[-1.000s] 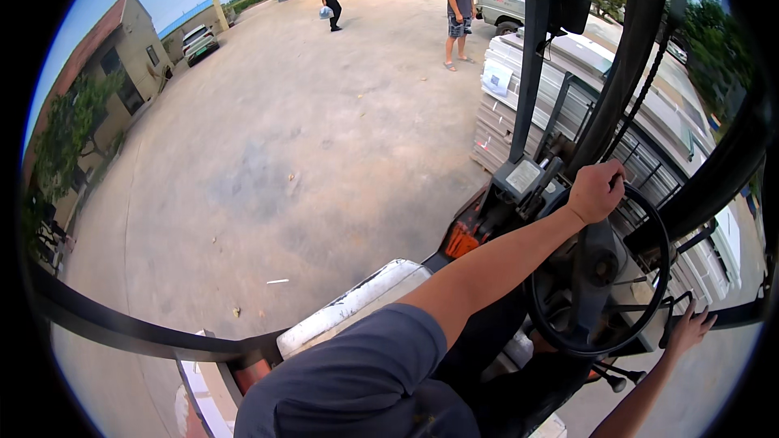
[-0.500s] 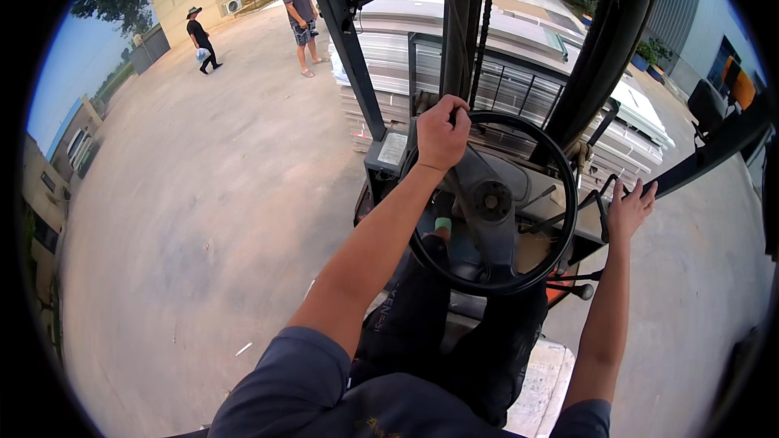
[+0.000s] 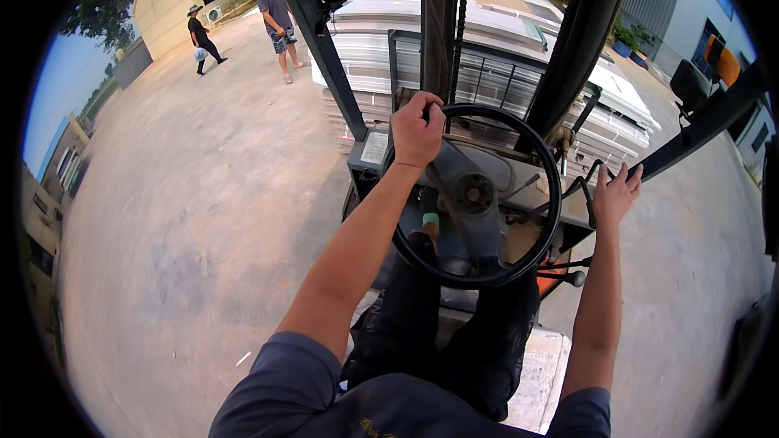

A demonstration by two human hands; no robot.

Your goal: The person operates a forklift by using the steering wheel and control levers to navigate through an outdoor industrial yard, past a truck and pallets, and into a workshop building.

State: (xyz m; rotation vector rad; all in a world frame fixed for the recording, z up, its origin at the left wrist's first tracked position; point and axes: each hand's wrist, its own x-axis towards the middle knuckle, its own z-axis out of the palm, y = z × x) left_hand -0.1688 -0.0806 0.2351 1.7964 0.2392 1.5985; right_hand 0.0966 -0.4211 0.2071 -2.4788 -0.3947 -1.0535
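My left hand (image 3: pixel 417 131) is closed over the upper left rim of a black steering wheel (image 3: pixel 555 195), with the arm reaching forward. To the right of the wheel, my right hand (image 3: pixel 617 196) has its fingers stretched apart beside the lower end of the slanted black frame post (image 3: pixel 686 146). Its fingertips overlap the post, and I cannot tell how firmly they touch it. Bent black levers (image 3: pixel 578 185) stand just left of that hand. Lower down, a lever with a round knob (image 3: pixel 576 278) sticks out to the side.
Ahead, behind the forklift's mast (image 3: pixel 438 32), lies a tall stack of pale panels (image 3: pixel 373 47). Two people stand at the far left: one in a hat (image 3: pixel 203 39), one in shorts (image 3: pixel 280 20). Concrete ground (image 3: pixel 187 195) spreads left. A mirror (image 3: pixel 691 88) juts out on the right.
The whole scene has shifted slightly left in view. The person in the hat has changed stride. My left hand keeps its hold on the wheel, and my right hand stays by the post.
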